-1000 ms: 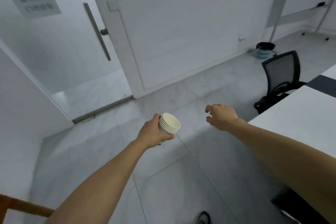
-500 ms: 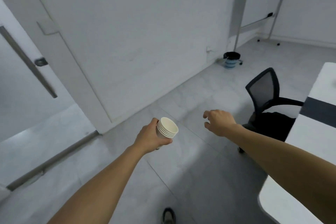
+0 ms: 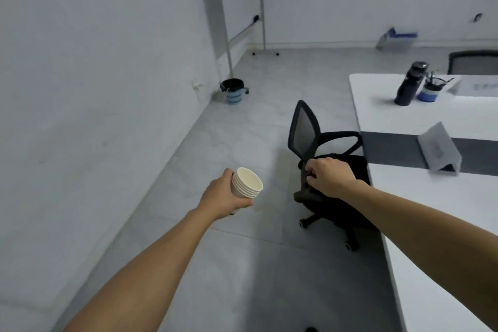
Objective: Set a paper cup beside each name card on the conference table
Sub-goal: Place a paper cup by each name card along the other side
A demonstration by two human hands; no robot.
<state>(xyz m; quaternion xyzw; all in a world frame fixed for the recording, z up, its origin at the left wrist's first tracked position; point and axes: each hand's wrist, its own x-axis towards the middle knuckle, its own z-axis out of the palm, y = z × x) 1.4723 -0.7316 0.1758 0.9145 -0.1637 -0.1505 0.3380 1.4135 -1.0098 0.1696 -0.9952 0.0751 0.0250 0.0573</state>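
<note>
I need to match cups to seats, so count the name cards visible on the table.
2. One grey folded tent name card stands on the table's dark strip near the right edge; a second white name card sits farther back beside the dark bottle. More may lie out of frame.

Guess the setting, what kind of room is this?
Probably an office meeting room: a long white conference table with a tented name card, a black mesh office chair beside it, and what looks like a whiteboard stand on casters in the far corner.

A nested stack of white paper cups (image 3: 247, 183) is gripped by the left fingers (image 3: 244, 203), tilted, mouth open. A grey folded name card (image 3: 438, 149) is stood on the counter (image 3: 420, 197), well right of the right fingers (image 3: 310, 170).
</note>
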